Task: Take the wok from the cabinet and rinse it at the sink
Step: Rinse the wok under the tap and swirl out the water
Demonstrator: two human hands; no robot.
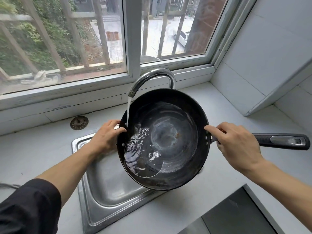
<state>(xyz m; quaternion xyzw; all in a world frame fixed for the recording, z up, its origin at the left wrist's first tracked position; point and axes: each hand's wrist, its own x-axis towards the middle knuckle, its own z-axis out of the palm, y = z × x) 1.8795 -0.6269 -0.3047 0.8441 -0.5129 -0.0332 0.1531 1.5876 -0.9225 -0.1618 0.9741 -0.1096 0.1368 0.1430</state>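
Both hands hold the wok [172, 137] over the sink [108, 191]: left hand [105, 138] grips its rim, right hand [236, 142] its handle; water [143, 157] pools inside. Wok hides the sink's right side.

The wok [168, 139] sits tilted over the sink [108, 191], under the faucet [152, 78]. Left hand [105, 137] grips its left rim; right hand [236, 144] holds the handle [283, 141] at right. Window [101, 39] behind.

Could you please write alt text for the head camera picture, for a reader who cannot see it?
A person holds a black wok over a steel sink while the tap runs water into it. The left hand grips the rim; the right hand holds the handle near the bowl.
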